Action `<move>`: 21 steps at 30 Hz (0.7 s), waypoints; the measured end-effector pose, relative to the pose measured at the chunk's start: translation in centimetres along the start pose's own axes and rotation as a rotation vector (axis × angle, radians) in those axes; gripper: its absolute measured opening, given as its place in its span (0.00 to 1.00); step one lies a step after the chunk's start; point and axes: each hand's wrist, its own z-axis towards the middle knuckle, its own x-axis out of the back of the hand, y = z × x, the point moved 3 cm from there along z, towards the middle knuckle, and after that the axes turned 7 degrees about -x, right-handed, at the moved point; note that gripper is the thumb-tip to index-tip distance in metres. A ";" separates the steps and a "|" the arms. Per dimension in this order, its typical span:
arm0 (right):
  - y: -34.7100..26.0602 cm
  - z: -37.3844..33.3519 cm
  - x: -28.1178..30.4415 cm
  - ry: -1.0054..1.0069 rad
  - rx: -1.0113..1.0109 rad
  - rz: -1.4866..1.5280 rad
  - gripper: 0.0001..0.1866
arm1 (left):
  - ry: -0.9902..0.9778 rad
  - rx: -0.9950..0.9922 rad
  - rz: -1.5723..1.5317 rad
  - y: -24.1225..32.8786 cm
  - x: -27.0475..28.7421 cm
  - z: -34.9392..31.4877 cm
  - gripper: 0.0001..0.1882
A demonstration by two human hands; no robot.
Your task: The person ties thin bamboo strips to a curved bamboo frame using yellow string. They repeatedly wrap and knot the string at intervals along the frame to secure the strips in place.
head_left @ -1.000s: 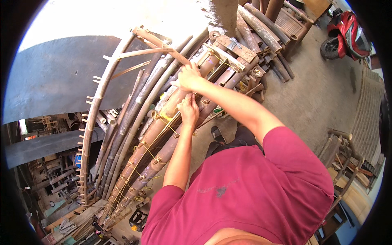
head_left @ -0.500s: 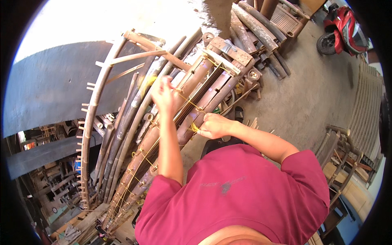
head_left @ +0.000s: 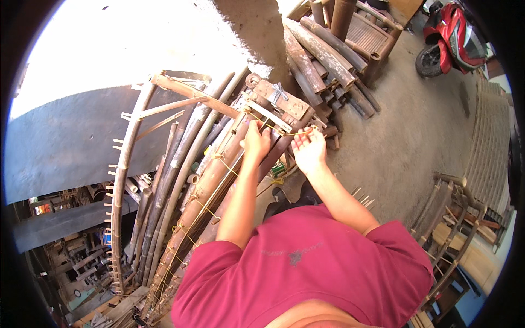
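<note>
Two thick bamboo poles (head_left: 203, 188) run side by side from the lower left toward the middle, with thin strips between them and yellow cord ties at intervals. My left hand (head_left: 256, 144) is at their upper end, fingers curled at the strips; what it grips is hidden. To its right my right hand (head_left: 309, 153), palm partly turned up, pinches a yellow cord (head_left: 292, 133) stretched out from the poles' end. A pale flat crosspiece (head_left: 266, 115) lies across the poles just beyond my hands. Past it sits a wooden block (head_left: 295, 104) with a grey tie on top.
A curved bamboo frame with pegs (head_left: 117, 202) and long dark poles (head_left: 174, 158) stand at the left. Stacked bamboo lengths (head_left: 322, 54) lie at the back. A red motorbike (head_left: 456, 41) is at the far right, with a bamboo rack (head_left: 462, 235) at the right.
Both hands have moved up along the poles to their far end. The right hand now draws a cord out to the right there. The view has shifted slightly.
</note>
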 end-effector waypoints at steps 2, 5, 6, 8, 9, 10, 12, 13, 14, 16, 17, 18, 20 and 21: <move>0.5 -0.1 -3.6 -0.414 0.364 -0.114 0.09 | 0.184 -0.070 0.173 1.9 -0.8 -0.4 0.17; 6.4 -4.7 -11.5 -0.665 0.302 -1.366 0.11 | 0.363 -0.055 0.210 2.5 -1.3 -1.9 0.16; 7.2 -5.8 -14.7 -0.868 0.447 -2.012 0.13 | 0.345 -0.104 0.014 -0.6 -2.9 -0.7 0.15; 7.4 -2.1 -18.5 -0.909 0.800 -2.567 0.20 | 0.240 -0.257 0.051 0.1 -2.0 -1.2 0.14; 7.1 0.4 -20.5 -0.895 1.017 -2.835 0.24 | 0.213 -0.117 0.074 -1.0 -1.9 -0.9 0.14; 6.0 4.6 -20.7 -0.676 1.389 -2.863 0.26 | 0.282 -0.150 -0.046 3.0 -0.9 -0.9 0.15; 5.7 8.0 -20.1 -1.155 0.933 -2.512 0.24 | 0.293 -0.150 0.020 2.9 -1.0 -1.4 0.14; 5.8 8.0 -20.9 -1.280 0.375 -2.196 0.24 | 0.301 -0.160 0.052 2.8 -1.0 -0.9 0.14; 5.6 6.0 -21.4 -1.153 0.124 -1.951 0.21 | 0.322 -0.153 0.038 1.5 -1.4 -0.7 0.13; 2.4 -0.1 -18.3 -1.511 0.210 -2.089 0.19 | 0.318 -0.235 0.180 -1.8 -2.4 -1.1 0.12; -0.3 -2.8 -15.6 -1.572 0.170 -2.182 0.18 | 0.349 -0.201 0.152 -0.5 -2.0 -1.0 0.11; -3.0 -5.8 -13.1 -1.650 0.128 -2.265 0.17 | 0.387 -0.163 0.126 1.0 -1.3 -1.1 0.10; -4.4 -0.8 -3.4 -1.474 0.520 -2.254 0.19 | 0.351 -0.140 0.200 1.8 -1.4 -0.7 0.09; -4.7 0.2 -1.0 -1.437 0.797 -2.081 0.20 | 0.334 -0.123 0.233 2.0 -1.3 -0.5 0.09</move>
